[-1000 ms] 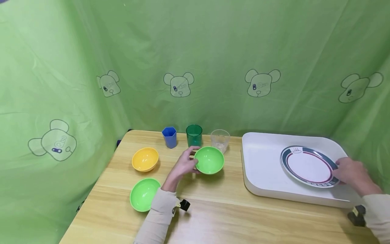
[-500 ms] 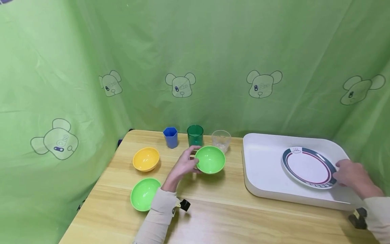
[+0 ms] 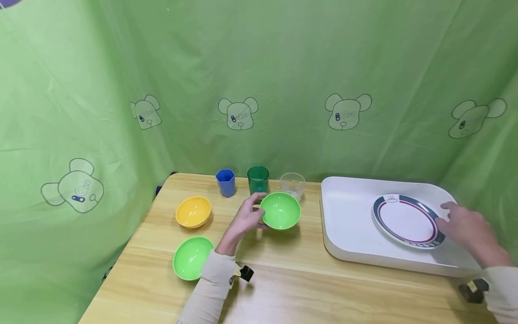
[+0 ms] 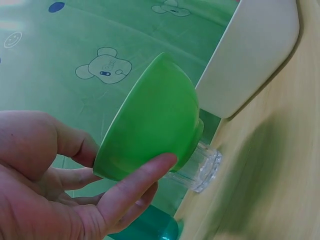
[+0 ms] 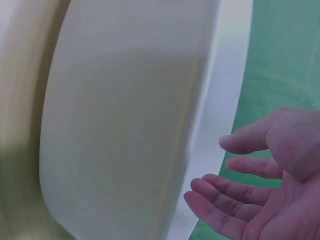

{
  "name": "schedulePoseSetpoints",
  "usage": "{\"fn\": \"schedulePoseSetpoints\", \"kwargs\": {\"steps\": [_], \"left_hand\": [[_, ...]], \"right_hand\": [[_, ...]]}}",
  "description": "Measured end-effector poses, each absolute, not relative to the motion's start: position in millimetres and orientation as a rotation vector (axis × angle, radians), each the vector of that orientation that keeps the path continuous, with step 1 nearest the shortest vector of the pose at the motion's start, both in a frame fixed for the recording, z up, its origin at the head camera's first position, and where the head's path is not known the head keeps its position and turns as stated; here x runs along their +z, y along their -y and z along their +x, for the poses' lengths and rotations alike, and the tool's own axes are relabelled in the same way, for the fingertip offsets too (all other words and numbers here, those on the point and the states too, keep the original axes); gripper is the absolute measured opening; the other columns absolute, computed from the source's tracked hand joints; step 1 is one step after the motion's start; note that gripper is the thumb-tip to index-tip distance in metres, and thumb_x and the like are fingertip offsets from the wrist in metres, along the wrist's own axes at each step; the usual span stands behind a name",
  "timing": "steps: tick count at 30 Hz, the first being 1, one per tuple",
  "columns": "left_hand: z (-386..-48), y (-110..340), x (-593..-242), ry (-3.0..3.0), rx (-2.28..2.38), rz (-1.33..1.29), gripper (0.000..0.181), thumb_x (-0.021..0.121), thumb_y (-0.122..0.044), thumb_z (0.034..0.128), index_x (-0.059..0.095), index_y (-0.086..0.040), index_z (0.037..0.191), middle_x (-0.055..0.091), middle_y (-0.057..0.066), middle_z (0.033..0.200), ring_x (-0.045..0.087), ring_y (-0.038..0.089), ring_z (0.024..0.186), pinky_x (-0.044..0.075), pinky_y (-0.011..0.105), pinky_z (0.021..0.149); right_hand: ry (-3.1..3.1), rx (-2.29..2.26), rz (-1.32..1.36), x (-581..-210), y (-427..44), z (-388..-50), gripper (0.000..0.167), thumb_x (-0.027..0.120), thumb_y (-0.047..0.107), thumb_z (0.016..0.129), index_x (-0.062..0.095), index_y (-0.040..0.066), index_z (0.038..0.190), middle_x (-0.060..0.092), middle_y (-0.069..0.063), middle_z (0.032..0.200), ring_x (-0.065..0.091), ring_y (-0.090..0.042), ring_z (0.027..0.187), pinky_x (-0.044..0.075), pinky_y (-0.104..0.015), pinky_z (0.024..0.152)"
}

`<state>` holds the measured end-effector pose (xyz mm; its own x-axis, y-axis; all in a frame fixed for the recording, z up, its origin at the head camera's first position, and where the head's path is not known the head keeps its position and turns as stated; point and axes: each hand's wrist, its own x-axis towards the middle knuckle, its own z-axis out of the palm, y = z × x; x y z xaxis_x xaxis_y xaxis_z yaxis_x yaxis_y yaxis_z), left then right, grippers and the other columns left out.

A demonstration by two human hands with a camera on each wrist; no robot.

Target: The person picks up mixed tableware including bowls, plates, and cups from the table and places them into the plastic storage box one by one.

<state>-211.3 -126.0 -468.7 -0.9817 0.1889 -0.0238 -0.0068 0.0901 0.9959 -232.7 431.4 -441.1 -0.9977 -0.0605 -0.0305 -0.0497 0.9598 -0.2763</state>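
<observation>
My left hand (image 3: 244,217) pinches a green bowl (image 3: 280,210) at its left edge, thumb at the rim and fingers on the outside. In the left wrist view this bowl (image 4: 152,120) is raised off the table, and its shadow falls on the wood. My right hand (image 5: 250,185) has its fingers loosely spread with nothing between them, beside the wall of the white tray (image 5: 120,125). In the head view, that right hand (image 3: 469,229) hovers at the right rim of a round plate (image 3: 408,221), white with a dark green and red border, lying in the tray.
A second green bowl (image 3: 192,257) and an orange bowl (image 3: 193,211) stand on the left of the wooden table (image 3: 291,288). Along the back edge are a blue cup (image 3: 225,183), a green cup (image 3: 258,180) and a clear glass (image 3: 292,183). A green curtain (image 3: 283,54) hangs behind.
My right hand has let go of the plate's rim, its fingers now spread apart. The green bowl in my left hand has shifted very slightly right and up.
</observation>
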Motion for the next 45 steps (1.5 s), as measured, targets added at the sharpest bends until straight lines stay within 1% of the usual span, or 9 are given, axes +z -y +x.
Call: {"fn": "schedulePoseSetpoints", "kwargs": {"steps": [7, 11, 15, 20, 25, 35, 39, 43, 45], "left_hand": [[-208.7, 125.6, -464.9, -2.186, 2.071, 0.15, 0.053, 0.048, 0.01, 0.0946, 0.048, -0.002, 0.146, 0.052, 0.027, 0.13, 0.064, 0.038, 0.108, 0.064, 0.048, 0.073], [-208.7, 124.9, -463.2, -2.168, 2.089, 0.145, 0.051, 0.048, 0.009, 0.0957, 0.048, -0.003, 0.145, 0.051, 0.027, 0.131, 0.063, 0.037, 0.109, 0.063, 0.052, 0.077], [-209.0, 124.5, -460.6, -2.163, 2.103, 0.148, 0.052, 0.048, 0.009, 0.0952, 0.048, -0.003, 0.146, 0.05, 0.027, 0.132, 0.063, 0.036, 0.108, 0.064, 0.05, 0.075], [-210.7, 123.6, -457.0, -2.155, 2.129, 0.151, 0.053, 0.048, 0.009, 0.0952, 0.048, -0.004, 0.146, 0.051, 0.026, 0.132, 0.064, 0.034, 0.106, 0.065, 0.045, 0.072], [-212.1, 121.9, -453.6, -2.153, 2.133, 0.176, 0.052, 0.048, 0.009, 0.0963, 0.048, -0.003, 0.147, 0.051, 0.026, 0.131, 0.065, 0.032, 0.105, 0.065, 0.045, 0.072], [-213.6, 114.8, -445.0, -2.168, 2.127, 0.193, 0.053, 0.048, 0.012, 0.0946, 0.048, -0.001, 0.147, 0.052, 0.027, 0.129, 0.062, 0.034, 0.106, 0.064, 0.045, 0.072], [-215.1, 111.9, -443.6, -2.168, 2.118, 0.218, 0.054, 0.049, 0.011, 0.094, 0.048, 0.0, 0.147, 0.052, 0.028, 0.129, 0.062, 0.036, 0.108, 0.063, 0.053, 0.076], [-216.4, 109.3, -442.0, -2.148, 2.127, 0.245, 0.054, 0.048, 0.011, 0.0941, 0.049, -0.001, 0.146, 0.052, 0.029, 0.131, 0.061, 0.042, 0.112, 0.061, 0.058, 0.078], [-216.8, 107.7, -441.5, -2.146, 2.124, 0.259, 0.053, 0.049, 0.011, 0.0945, 0.049, 0.0, 0.146, 0.052, 0.029, 0.13, 0.061, 0.042, 0.112, 0.062, 0.055, 0.076]], "right_hand": [[-3.208, -0.53, -0.141, -438.7, -407.1, -225.6, 0.055, 0.062, 0.02, 0.097, 0.044, -0.018, 0.133, 0.056, -0.046, 0.114, 0.055, -0.063, 0.093, 0.047, -0.066, 0.066], [-3.261, -0.587, -0.158, -441.0, -396.6, -223.2, 0.052, 0.063, 0.017, 0.097, 0.046, -0.017, 0.132, 0.058, -0.044, 0.113, 0.056, -0.063, 0.093, 0.047, -0.067, 0.067], [-3.317, -0.651, -0.153, -441.9, -385.7, -222.6, 0.049, 0.062, 0.02, 0.098, 0.05, -0.014, 0.132, 0.061, -0.042, 0.111, 0.057, -0.061, 0.094, 0.045, -0.067, 0.069], [-3.367, -0.737, -0.177, -440.8, -369.6, -223.3, 0.047, 0.063, 0.022, 0.099, 0.053, -0.012, 0.13, 0.063, -0.038, 0.106, 0.061, -0.054, 0.091, 0.045, -0.059, 0.068], [-3.372, -0.816, -0.195, -437.3, -353.6, -222.5, 0.047, 0.064, 0.022, 0.1, 0.054, -0.011, 0.131, 0.065, -0.037, 0.107, 0.063, -0.051, 0.091, 0.046, -0.05, 0.066], [-3.363, -0.936, -0.223, -436.8, -333.0, -221.1, 0.043, 0.061, 0.022, 0.101, 0.056, -0.007, 0.133, 0.067, -0.036, 0.109, 0.066, -0.054, 0.095, 0.048, -0.056, 0.073], [-3.361, -0.983, -0.247, -438.2, -328.2, -219.3, 0.043, 0.062, 0.021, 0.101, 0.057, -0.007, 0.133, 0.068, -0.034, 0.107, 0.067, -0.052, 0.093, 0.048, -0.042, 0.07], [-3.346, -1.011, -0.283, -438.6, -319.9, -219.7, 0.045, 0.063, 0.022, 0.101, 0.056, -0.006, 0.135, 0.067, -0.034, 0.11, 0.066, -0.052, 0.096, 0.05, -0.049, 0.075], [-3.337, -1.023, -0.318, -440.2, -315.6, -220.2, 0.045, 0.063, 0.021, 0.101, 0.055, -0.007, 0.136, 0.067, -0.035, 0.112, 0.065, -0.053, 0.096, 0.049, -0.059, 0.079]]}}
